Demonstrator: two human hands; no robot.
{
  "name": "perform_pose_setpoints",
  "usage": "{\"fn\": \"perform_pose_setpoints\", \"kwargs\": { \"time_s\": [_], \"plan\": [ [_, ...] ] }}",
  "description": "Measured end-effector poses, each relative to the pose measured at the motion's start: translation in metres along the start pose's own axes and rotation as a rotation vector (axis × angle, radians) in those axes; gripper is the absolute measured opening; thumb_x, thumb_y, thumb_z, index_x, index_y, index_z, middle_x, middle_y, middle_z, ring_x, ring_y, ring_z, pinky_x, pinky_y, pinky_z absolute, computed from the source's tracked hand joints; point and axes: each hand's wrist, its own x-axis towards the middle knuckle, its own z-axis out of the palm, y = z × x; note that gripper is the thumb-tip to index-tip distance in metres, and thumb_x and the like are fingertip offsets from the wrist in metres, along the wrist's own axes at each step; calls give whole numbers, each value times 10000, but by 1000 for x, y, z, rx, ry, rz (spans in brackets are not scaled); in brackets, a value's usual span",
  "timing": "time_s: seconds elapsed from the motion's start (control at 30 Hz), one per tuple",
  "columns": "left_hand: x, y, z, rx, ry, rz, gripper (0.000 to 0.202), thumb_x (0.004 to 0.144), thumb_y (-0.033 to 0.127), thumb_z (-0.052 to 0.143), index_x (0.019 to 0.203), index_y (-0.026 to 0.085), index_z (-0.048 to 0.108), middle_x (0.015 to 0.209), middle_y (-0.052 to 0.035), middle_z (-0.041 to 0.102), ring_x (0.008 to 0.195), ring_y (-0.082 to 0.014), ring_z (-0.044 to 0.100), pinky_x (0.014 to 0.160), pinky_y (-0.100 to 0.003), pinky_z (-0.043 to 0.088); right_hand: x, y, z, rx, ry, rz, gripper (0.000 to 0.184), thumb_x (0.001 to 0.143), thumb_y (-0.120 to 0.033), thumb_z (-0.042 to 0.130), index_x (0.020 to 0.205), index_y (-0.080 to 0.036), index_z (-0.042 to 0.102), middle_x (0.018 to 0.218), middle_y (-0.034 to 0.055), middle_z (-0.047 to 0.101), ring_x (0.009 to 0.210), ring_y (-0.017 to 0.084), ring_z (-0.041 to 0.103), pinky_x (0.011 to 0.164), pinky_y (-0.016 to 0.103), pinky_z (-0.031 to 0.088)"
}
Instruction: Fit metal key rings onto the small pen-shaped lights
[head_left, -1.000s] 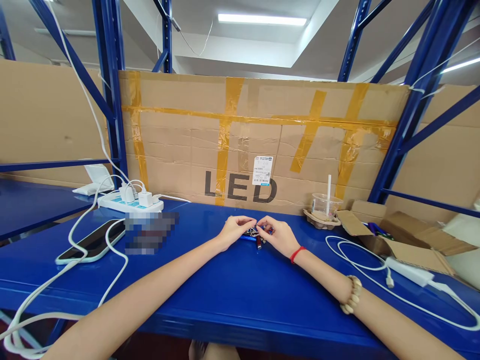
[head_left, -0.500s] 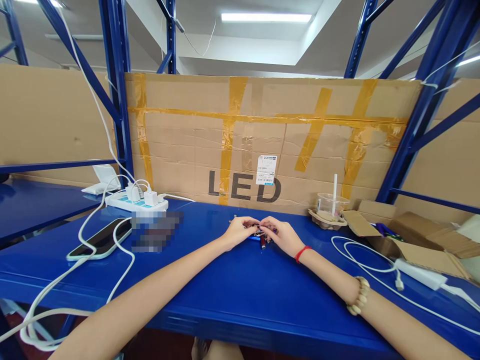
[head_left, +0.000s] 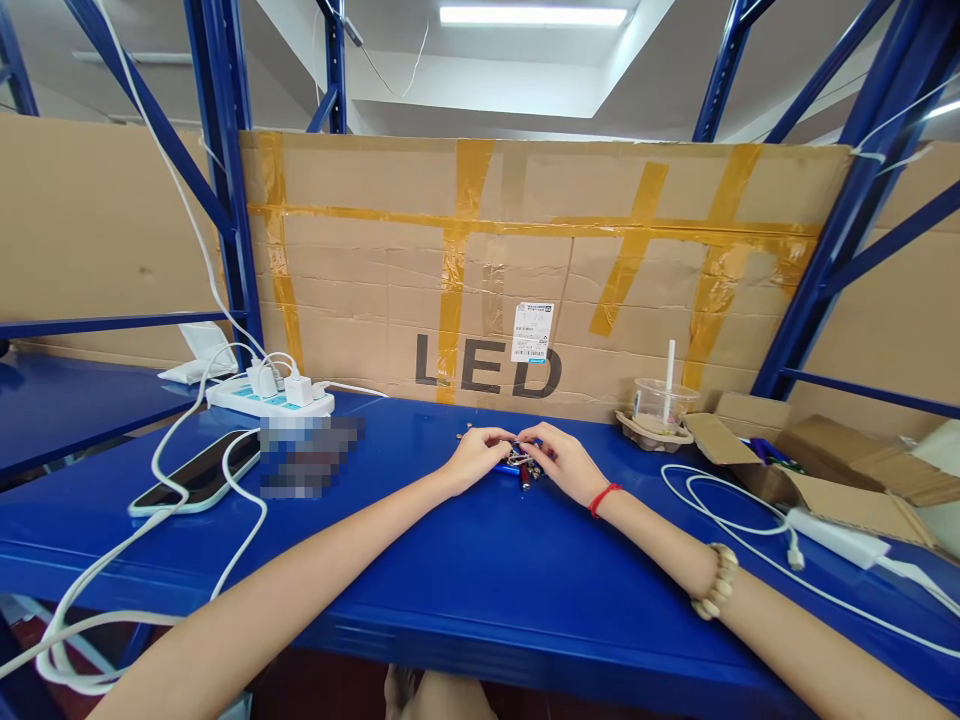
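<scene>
My left hand point(head_left: 475, 461) and my right hand point(head_left: 567, 463) meet above the blue tabletop point(head_left: 480, 570). Their fingers are curled, with the tips close together over a small cluster of shiny metal pieces point(head_left: 519, 457). What the fingertips pinch is too small to make out. A short dark red stick-like piece point(head_left: 525, 478) points toward me from the cluster. Beside it, partly under my left fingers, lies a bright blue piece point(head_left: 507, 469). Tiny bits point(head_left: 469, 427) lie just beyond my left hand.
At left are a phone point(head_left: 199, 475), a white power strip point(head_left: 274, 402) with chargers, and cables. At right stand a plastic cup with a straw point(head_left: 664, 405), an open cardboard box point(head_left: 847, 490) and a coiled white cable point(head_left: 720, 520). A taped cardboard sheet point(head_left: 360, 300) closes the back.
The fingers have shifted slightly, and more of the metal cluster shows between my hands. The whole view has tilted down a little.
</scene>
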Motion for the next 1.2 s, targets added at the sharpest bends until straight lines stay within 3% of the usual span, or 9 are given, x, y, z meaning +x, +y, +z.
{"fn": "perform_pose_setpoints", "kwargs": {
  "time_s": [0.13,0.5,0.73,1.0,1.2],
  "plan": [
    [-1,2,-1,-63,-9,-33,226,732,153,464,837,96,655,699,-32,610,690,-120,537,654,-214,397,0,-3,-2,-23,39,-1,245,861,-349,377,930,-217,571,899,23,557,564,84,494,598,227,418],
    [-3,3,-2,-44,-28,-21,286,744,345,552,891,121,652,896,-67,636,840,-168,564,745,-252,424,-2,-5,-5,-87,68,45,235,853,-348,397,928,-261,602,862,-19,609,559,79,522,559,199,405],
    [0,0,-3,-85,50,-18,299,698,327,609,904,115,657,911,-86,637,867,-188,572,772,-269,438,-1,-3,-2,-49,121,39,248,826,-393,438,876,-235,623,762,-3,595,515,78,477,522,202,382],
    [2,-5,-3,-22,79,20,288,690,304,607,907,123,662,886,-78,639,809,-173,561,740,-278,439,-1,1,0,88,102,82,294,817,-405,440,944,-216,625,897,30,599,518,81,509,540,219,423],
    [2,-3,-3,9,92,31,258,678,244,614,906,134,663,894,-63,636,775,-144,537,717,-254,423,1,3,1,116,63,131,314,786,-433,478,939,-213,641,867,18,606,508,77,520,522,213,415]
  ]
}}
